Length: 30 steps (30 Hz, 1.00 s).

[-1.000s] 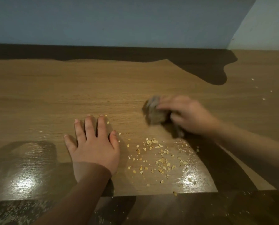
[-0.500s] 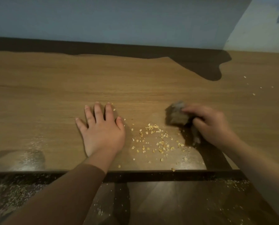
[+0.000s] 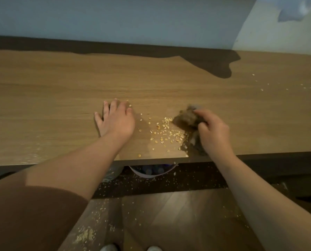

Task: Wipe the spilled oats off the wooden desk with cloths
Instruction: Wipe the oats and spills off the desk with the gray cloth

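Beside oats (image 3: 169, 131), right hand (image 3: 213, 132) clutching cloth (image 3: 186, 117)

Desk (image 3: 60, 98): light brown woodgrain, dark brown far edge. Oats (image 3: 169, 132): pale yellow-tan flecks. Cloth (image 3: 186, 117): mottled grey-brown. Wall (image 3: 114, 17): pale blue-grey. Floor (image 3: 178, 220): brown wood planks.

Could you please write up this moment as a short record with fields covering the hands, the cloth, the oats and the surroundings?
left hand: flat on the wooden desk, palm down, holding nothing
right hand: gripping a crumpled cloth, pressed to the desk
main oats: loose cluster between the two hands, near the front edge
stray oats: a few flakes far right on the desk
floor: oats scattered below the desk
under desk: basket, partly hidden
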### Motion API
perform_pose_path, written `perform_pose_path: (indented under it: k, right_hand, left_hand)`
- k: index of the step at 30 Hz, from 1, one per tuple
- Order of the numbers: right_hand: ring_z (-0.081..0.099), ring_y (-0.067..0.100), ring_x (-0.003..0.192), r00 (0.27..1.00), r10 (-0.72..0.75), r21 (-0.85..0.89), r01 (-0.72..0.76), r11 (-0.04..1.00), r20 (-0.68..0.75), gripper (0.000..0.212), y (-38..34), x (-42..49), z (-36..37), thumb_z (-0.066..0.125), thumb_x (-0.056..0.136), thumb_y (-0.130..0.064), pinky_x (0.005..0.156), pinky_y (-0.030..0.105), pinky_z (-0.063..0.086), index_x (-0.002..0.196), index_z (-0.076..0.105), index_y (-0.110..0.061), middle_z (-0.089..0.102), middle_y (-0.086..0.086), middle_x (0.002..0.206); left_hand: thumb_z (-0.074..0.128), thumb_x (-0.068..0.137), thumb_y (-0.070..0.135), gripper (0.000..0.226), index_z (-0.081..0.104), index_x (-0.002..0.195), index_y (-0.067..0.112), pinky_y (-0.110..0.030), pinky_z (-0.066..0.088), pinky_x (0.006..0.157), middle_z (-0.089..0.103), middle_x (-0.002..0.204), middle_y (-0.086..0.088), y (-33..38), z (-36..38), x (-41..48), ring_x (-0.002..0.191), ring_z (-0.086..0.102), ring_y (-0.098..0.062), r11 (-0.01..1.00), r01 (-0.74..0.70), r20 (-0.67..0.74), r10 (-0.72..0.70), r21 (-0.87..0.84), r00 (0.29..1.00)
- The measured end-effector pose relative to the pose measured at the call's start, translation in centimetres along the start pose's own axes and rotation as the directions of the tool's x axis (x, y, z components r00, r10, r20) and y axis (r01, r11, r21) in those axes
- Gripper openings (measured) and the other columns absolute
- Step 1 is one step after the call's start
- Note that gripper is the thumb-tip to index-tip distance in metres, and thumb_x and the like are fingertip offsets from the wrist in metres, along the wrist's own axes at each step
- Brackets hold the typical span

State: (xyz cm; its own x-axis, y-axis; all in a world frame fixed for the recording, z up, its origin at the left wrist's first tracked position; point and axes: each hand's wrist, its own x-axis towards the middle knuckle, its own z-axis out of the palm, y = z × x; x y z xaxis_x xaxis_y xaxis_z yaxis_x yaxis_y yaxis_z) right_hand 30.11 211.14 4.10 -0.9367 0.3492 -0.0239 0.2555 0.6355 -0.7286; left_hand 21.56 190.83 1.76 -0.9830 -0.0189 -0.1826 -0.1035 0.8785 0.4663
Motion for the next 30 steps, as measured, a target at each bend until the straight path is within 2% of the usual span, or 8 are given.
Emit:
perform_pose_path:
  k: [4, 8, 13, 15, 18, 22, 27, 30]
  right_hand:
    - [0.038, 0.019, 0.131, 0.930, 0.203, -0.087, -0.240, 0.967, -0.305, 0.041, 2.7, 0.4, -2.8, 0.045, 0.093, -0.009, 0.111, 0.046, 0.029, 0.133, 0.047, -0.020, 0.045, 0.002, 0.139]
    - [0.030, 0.019, 0.137, 0.965, 0.051, -0.376, -0.149, 0.915, -0.258, 0.042, 1.4, -1.4, 0.5, 0.047, 0.092, -0.012, 0.115, 0.038, 0.014, 0.134, 0.046, -0.015, 0.040, 0.004, 0.145]
    - [0.021, 0.013, 0.140, 0.994, -0.105, -0.338, 0.100, 0.936, 0.005, 0.046, -3.9, -4.5, 6.1, 0.047, 0.093, -0.015, 0.116, 0.031, 0.006, 0.138, 0.040, -0.023, 0.032, -0.006, 0.148]
    - [0.023, 0.010, 0.138, 0.997, -0.075, -0.191, 0.080, 0.978, 0.033, 0.046, -4.7, -4.4, 6.1, 0.045, 0.093, -0.011, 0.116, 0.031, 0.012, 0.137, 0.040, -0.024, 0.033, -0.008, 0.147]
    - [0.029, 0.011, 0.135, 0.989, 0.055, -0.072, -0.065, 0.995, -0.136, 0.046, -3.0, -2.2, 3.1, 0.045, 0.093, -0.006, 0.114, 0.032, 0.019, 0.137, 0.041, -0.021, 0.037, -0.004, 0.145]
    - [0.025, 0.020, 0.139, 0.956, 0.162, -0.289, -0.232, 0.929, -0.246, 0.047, -0.3, 1.6, 0.5, 0.044, 0.094, -0.011, 0.116, 0.042, 0.018, 0.141, 0.036, -0.012, 0.034, 0.007, 0.148]
    - [0.022, 0.017, 0.140, 0.997, -0.064, -0.445, 0.035, 0.895, -0.049, 0.046, -3.4, 1.7, 5.0, 0.042, 0.094, -0.012, 0.115, 0.033, 0.008, 0.140, 0.038, -0.017, 0.030, 0.002, 0.150]
    - [0.021, 0.012, 0.139, 0.964, -0.187, -0.338, 0.243, 0.909, 0.190, 0.048, -5.3, -0.4, 6.2, 0.041, 0.095, -0.010, 0.114, 0.029, 0.008, 0.140, 0.036, -0.023, 0.029, -0.005, 0.150]
  left_hand:
    - [0.027, 0.102, 0.024, 0.041, 0.040, 0.141, 0.024, -0.042, 0.004, 0.116, 0.026, 0.153, 0.008, -2.4, -1.9, -0.5, 0.143, 0.017, -0.015, 0.988, -0.148, 0.073, 0.151, -0.055, 0.986]
    - [0.035, 0.100, 0.019, 0.042, 0.037, 0.143, 0.018, -0.042, 0.023, 0.112, 0.031, 0.151, 0.004, -6.5, -3.7, -1.6, 0.135, 0.034, -0.018, 0.931, -0.357, 0.063, 0.353, 0.070, 0.933]
    - [0.013, 0.099, 0.039, 0.053, 0.008, 0.150, 0.030, -0.048, 0.001, 0.117, 0.004, 0.159, 0.003, -8.7, -3.2, -2.3, 0.146, -0.001, -0.016, 0.870, -0.284, 0.085, 0.273, 0.404, 0.958]
    - [0.007, 0.097, 0.043, 0.055, 0.001, 0.150, 0.030, -0.051, -0.003, 0.116, -0.004, 0.159, 0.003, -8.7, -3.0, -2.3, 0.146, -0.009, -0.018, 0.864, -0.241, 0.075, 0.232, 0.442, 0.970]
    - [0.005, 0.097, 0.044, 0.056, -0.003, 0.150, 0.029, -0.051, -0.003, 0.116, -0.008, 0.159, 0.003, -8.8, -2.9, -2.1, 0.145, -0.012, -0.019, 0.861, -0.232, 0.085, 0.217, 0.452, 0.972]
    - [0.003, 0.095, 0.045, 0.057, -0.006, 0.150, 0.030, -0.050, -0.003, 0.116, -0.010, 0.158, 0.003, -8.8, -2.9, -2.0, 0.145, -0.012, -0.019, 0.859, -0.240, 0.084, 0.227, 0.451, 0.970]
    - [0.003, 0.096, 0.044, 0.056, -0.007, 0.149, 0.029, -0.050, -0.002, 0.116, -0.011, 0.158, 0.003, -8.7, -2.9, -2.0, 0.145, -0.013, -0.019, 0.859, -0.238, 0.095, 0.220, 0.452, 0.971]
    - [0.001, 0.095, 0.045, 0.057, -0.010, 0.148, 0.030, -0.049, -0.003, 0.116, -0.013, 0.158, 0.003, -8.7, -3.0, -2.1, 0.145, -0.014, -0.018, 0.858, -0.237, 0.097, 0.217, 0.456, 0.971]
